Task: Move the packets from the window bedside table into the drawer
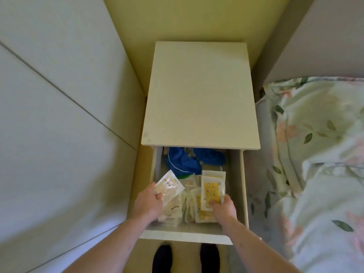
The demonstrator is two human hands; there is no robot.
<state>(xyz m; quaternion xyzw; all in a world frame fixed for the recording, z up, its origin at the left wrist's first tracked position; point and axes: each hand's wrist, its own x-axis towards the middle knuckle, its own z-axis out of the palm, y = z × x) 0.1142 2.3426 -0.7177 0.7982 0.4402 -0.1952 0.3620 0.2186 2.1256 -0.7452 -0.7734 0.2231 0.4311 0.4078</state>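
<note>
Left hand (148,200) gripping pale packet (169,185), right hand (223,208) pinching yellow packet (211,192), over drawer (197,234)

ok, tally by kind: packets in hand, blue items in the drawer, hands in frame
Packets in hand: 2, a pale one in the left hand, a yellow one in the right hand
Blue fabric items in the drawer: 1 bundle
Hands: 2
Total: 5
More packets lie loose below; too overlapped to count.

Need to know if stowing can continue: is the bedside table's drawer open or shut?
Open: the drawer is pulled out, exposing packets inside.
</note>
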